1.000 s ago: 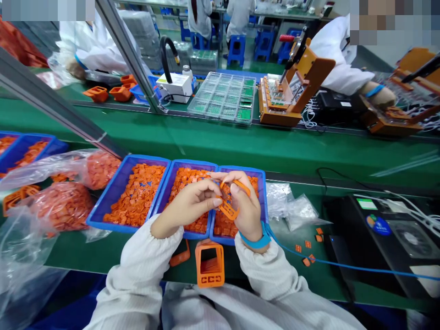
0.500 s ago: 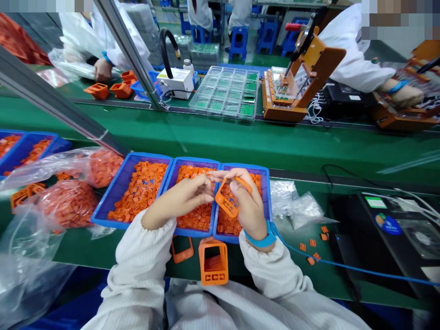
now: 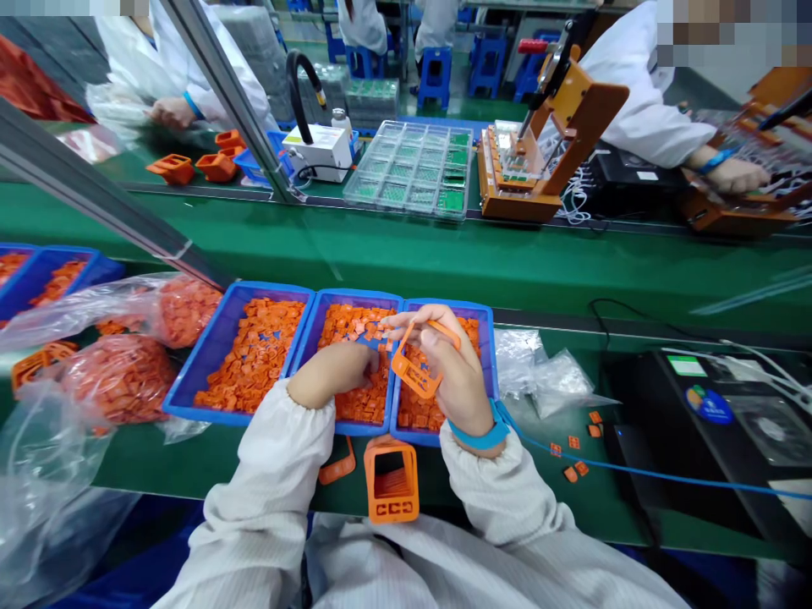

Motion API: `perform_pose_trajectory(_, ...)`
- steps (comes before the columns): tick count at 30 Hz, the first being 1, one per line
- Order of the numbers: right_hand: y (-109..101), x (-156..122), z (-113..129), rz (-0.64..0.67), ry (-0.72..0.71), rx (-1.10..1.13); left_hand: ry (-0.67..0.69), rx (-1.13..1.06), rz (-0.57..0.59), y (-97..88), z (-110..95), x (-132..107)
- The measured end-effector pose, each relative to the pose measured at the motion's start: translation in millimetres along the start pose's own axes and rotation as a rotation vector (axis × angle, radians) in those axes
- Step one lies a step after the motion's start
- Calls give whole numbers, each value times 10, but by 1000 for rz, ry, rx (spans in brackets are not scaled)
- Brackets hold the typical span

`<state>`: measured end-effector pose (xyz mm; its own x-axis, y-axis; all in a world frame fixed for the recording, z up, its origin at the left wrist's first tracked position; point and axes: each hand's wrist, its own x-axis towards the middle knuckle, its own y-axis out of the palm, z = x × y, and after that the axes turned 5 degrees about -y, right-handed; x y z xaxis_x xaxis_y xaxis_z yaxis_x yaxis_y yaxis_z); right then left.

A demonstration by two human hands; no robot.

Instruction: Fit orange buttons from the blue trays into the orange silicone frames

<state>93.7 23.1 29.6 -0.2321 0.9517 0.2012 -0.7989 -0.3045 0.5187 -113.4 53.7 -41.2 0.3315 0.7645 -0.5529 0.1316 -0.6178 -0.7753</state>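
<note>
My right hand holds an orange rectangular plastic frame up over the right-hand blue bin. The frame has a row of small cut-outs along its lower bar. My left hand reaches down into the middle blue bin, among small flat orange plastic pieces. Its fingers are curled, and their tips are partly hidden, so what they pinch cannot be made out. A stack of similar orange frames stands at the table's front edge. One loose frame lies left of it, partly behind my left sleeve.
A left blue bin also holds orange pieces. Bags of orange parts lie farther left. Clear plastic bags, several loose orange pieces and a black device are on the right. A blue cord runs from my right wristband.
My left hand has left the held frame's side and dropped into the middle bin. My right hand keeps the frame in nearly the same place, slightly tilted.
</note>
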Motion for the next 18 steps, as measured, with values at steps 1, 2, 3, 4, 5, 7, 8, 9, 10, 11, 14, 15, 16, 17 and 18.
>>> perform_pose_trajectory(1,0,2,-2,0,3,-2,12,-9,-7,16,-6,3)
perform_pose_trajectory(2,0,4,-4,0,3,-4,26,-20,-14,36,-13,8)
perform_pose_trajectory(3,0,5,-5,-1,4,-6,41,-33,-21,57,-18,14)
perform_pose_trajectory(4,-1,6,-7,-1,6,-8,56,-46,-26,77,-23,20)
perform_pose_trajectory(5,-1,6,-8,0,8,-7,69,-60,-31,91,-25,25)
perform_pose_trajectory(7,-3,7,-13,6,14,0,88,-83,-42,94,-25,30)
perform_pose_trajectory(8,-5,7,-15,8,14,6,92,-92,-52,80,-22,27)
perform_pose_trajectory(9,-7,8,-17,11,12,14,96,-98,-64,53,-21,18)
perform_pose_trajectory(10,-11,9,-18,13,11,22,100,-102,-78,15,-20,4)
perform_pose_trajectory(11,-15,11,-17,11,10,28,105,-105,-92,-32,-23,-19)
perform_pose_trajectory(14,-37,15,-2,-14,26,33,155,-138,-168,-207,-54,-143)
perform_pose_trajectory(15,-46,16,7,-27,30,29,205,-179,-228,-265,-70,-203)
perform_pose_trajectory(16,-55,17,16,-41,28,24,273,-238,-295,-319,-87,-270)
perform_pose_trajectory(17,-63,18,25,-55,21,19,356,-311,-362,-366,-104,-341)
perform_pose_trajectory(18,-71,19,32,-67,12,15,441,-389,-418,-406,-120,-414)
